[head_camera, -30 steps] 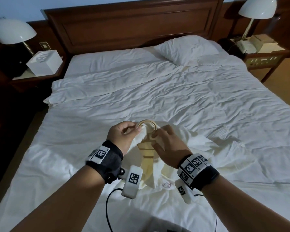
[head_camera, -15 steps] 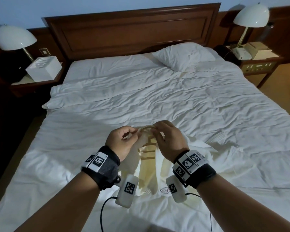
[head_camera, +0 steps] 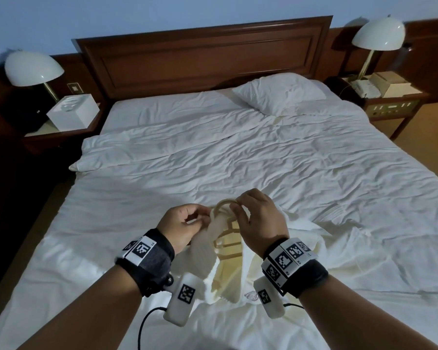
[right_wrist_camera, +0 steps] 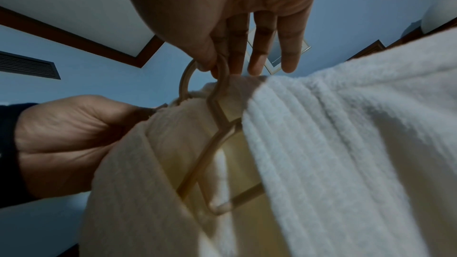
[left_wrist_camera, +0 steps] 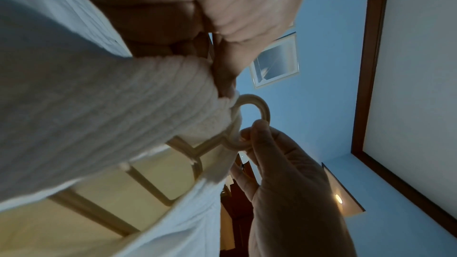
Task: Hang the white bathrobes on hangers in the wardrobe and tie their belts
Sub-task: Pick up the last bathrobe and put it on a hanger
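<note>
A white ribbed bathrobe [head_camera: 205, 238] hangs on a beige hanger [head_camera: 229, 245], lifted a little above the bed [head_camera: 213, 152]. My left hand [head_camera: 185, 221] grips the robe's collar fabric [left_wrist_camera: 173, 93] just left of the hanger's ring hook [left_wrist_camera: 257, 105]. My right hand [head_camera: 256, 213] pinches that ring hook [right_wrist_camera: 222, 65] between thumb and forefinger, the other fingers [right_wrist_camera: 289, 54] straight. The robe's lower part [head_camera: 250, 322] still lies on the bed. The belt and the wardrobe are not in sight.
A dark wooden headboard [head_camera: 202, 54] stands behind a pillow [head_camera: 278, 93]. Nightstands with white lamps flank the bed, left [head_camera: 33, 69] and right [head_camera: 377, 34]. A white box [head_camera: 72, 112] sits on the left nightstand, a phone [head_camera: 364, 87] on the right.
Both hands have risen with the hanger and robe, lifting the collar off the bed. My right hand moved from the hanger's neck up to the ring hook.
</note>
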